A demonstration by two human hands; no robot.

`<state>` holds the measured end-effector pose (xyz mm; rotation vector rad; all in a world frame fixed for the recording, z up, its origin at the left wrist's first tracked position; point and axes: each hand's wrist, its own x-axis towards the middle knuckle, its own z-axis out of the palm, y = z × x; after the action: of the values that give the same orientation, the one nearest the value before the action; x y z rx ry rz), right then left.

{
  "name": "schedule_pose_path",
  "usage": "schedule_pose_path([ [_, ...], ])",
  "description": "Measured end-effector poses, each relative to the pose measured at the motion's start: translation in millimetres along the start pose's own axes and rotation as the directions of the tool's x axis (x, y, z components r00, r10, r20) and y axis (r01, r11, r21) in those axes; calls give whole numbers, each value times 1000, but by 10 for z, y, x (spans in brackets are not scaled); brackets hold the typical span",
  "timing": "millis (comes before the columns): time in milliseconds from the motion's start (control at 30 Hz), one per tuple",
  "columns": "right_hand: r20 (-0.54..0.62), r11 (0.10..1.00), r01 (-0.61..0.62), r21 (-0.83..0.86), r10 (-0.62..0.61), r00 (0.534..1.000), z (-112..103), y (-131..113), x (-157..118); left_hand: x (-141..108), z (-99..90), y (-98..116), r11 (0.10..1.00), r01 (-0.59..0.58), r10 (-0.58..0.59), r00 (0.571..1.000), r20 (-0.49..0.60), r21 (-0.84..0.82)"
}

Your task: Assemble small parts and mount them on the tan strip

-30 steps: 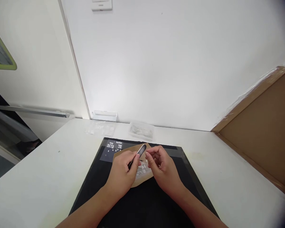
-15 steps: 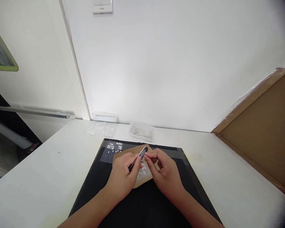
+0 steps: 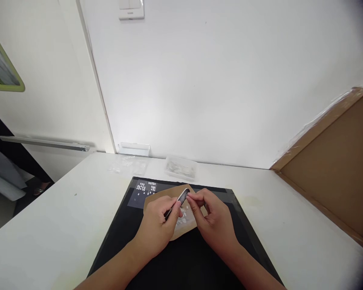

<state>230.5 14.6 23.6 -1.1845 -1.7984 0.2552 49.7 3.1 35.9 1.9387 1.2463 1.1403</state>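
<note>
Between the thumb and fingers of my left hand (image 3: 159, 219) is a slim dark strip with a pale edge (image 3: 184, 195), tilted up to the right. My right hand (image 3: 214, 211) is closed in a pinch at the strip's upper end; whatever lies between its fingertips is too small to make out. Below both hands lies a brown sheet (image 3: 181, 233) with small whitish pieces (image 3: 181, 220) on it, partly covered by my fingers. The sheet rests on a black mat (image 3: 181, 262). At the mat's far left, small white pieces (image 3: 140, 187) are set out in groups on a dark patch.
A clear plastic box with pale contents (image 3: 180, 168) stands behind the mat. Left of it are clear plastic bags (image 3: 127, 165) and a clear tray (image 3: 134, 150) against the wall. A brown cardboard panel (image 3: 335, 161) borders the right. Someone's foot (image 3: 41, 188) shows at far left.
My right hand has shifted slightly right along the strip's upper end, showing more of its dark face. My left hand keeps its hold. The person at far left has moved a little.
</note>
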Motion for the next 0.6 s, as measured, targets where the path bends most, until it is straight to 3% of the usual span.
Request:
schedule_pose_path([
  [300, 31, 1000, 24, 18, -24, 999, 7, 21, -10, -4, 7, 4, 999, 18, -18, 1000, 2, -33],
  [600, -15, 1000, -9, -8, 9, 1000, -6, 24, 1, -10, 0, 6, 999, 25, -24, 999, 28, -41],
])
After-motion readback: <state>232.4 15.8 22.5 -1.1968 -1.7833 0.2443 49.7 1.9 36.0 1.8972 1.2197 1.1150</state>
